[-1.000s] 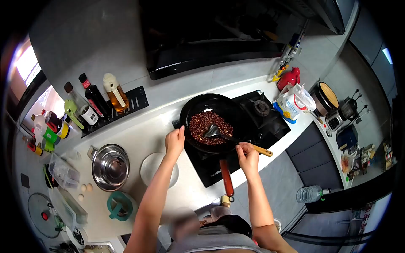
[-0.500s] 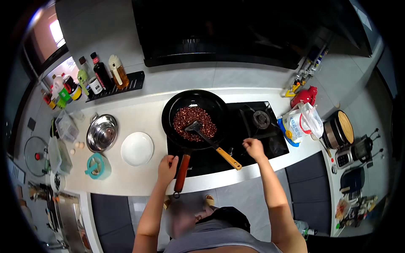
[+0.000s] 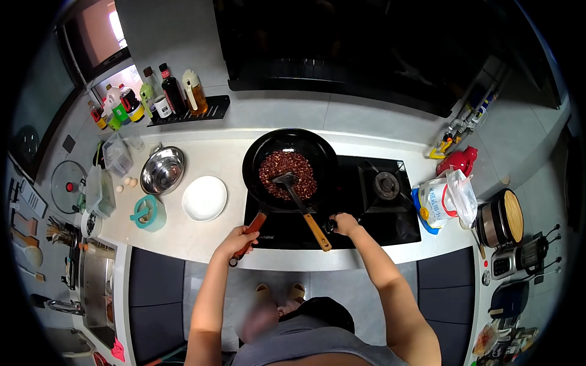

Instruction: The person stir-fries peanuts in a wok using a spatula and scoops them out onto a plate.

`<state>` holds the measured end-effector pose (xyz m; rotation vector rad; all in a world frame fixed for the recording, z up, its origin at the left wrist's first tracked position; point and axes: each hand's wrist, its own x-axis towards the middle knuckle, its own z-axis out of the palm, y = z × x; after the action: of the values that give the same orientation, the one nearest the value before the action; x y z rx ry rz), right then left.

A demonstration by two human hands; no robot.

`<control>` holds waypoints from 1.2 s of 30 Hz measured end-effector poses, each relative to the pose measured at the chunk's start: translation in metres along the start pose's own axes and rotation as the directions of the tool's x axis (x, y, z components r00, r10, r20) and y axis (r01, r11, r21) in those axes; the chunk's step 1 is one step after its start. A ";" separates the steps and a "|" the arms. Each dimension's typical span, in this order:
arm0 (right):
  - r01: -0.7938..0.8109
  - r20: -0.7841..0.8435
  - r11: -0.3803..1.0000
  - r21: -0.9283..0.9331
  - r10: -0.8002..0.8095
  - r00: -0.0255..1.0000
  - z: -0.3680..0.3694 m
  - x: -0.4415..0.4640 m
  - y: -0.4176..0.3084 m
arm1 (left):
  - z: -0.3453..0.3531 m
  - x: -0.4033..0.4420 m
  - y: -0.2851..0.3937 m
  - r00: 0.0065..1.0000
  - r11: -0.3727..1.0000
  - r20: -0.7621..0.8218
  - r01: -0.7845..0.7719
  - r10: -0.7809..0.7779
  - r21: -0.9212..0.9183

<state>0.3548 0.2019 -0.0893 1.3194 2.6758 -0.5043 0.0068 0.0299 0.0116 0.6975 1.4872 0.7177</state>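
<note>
A black wok (image 3: 256,155) sits on the left burner side of the cooktop (image 3: 397,229), holding reddish-brown peanuts (image 3: 282,165). A spatula (image 3: 317,232) rests in it, its black head among the peanuts and its wooden handle leaning over the rim toward me. My left hand (image 3: 235,243) is closed around the wok's red-brown handle (image 3: 255,224). At the cooktop's front, right of the spatula handle, my right hand (image 3: 345,224) has its fingers closed on a dark stove knob (image 3: 331,225); the fingertips are partly hidden. Neither hand touches the spatula.
Left of the wok are a white plate (image 3: 205,199), a steel bowl (image 3: 162,171), a teal-lidded container (image 3: 151,215) and several eggs (image 3: 127,182). Bottles (image 3: 173,91) stand on a black wall shelf. To the right are a second burner (image 3: 386,185) and a white bag (image 3: 445,198).
My left hand has taken hold of the wok handle, which has swung left. My right hand has moved left onto the knob. The spatula handle has shifted left, and the camera view has shifted.
</note>
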 end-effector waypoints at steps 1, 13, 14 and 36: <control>-0.024 0.001 1.000 -0.015 0.024 1.000 0.001 0.001 -0.002 | -0.001 0.001 0.001 1.000 1.000 0.005 -0.004 0.004 0.007; -0.356 -0.104 0.825 0.440 0.440 0.892 -0.046 -0.032 -0.038 | 0.000 0.000 0.003 0.994 1.000 0.111 0.010 -0.010 0.005; -0.297 -0.112 0.732 0.613 0.453 0.884 -0.055 -0.041 -0.045 | 0.001 -0.001 0.006 0.992 1.000 0.123 0.014 -0.017 0.023; -0.107 -0.487 0.978 -0.177 0.007 0.874 -0.162 -0.079 -0.136 | -0.001 0.015 -0.008 0.990 0.990 0.129 -0.073 0.058 0.120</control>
<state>0.3031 0.1212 0.1156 1.6346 2.9499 0.1290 0.0053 0.0367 -0.0034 0.8743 1.4072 0.6231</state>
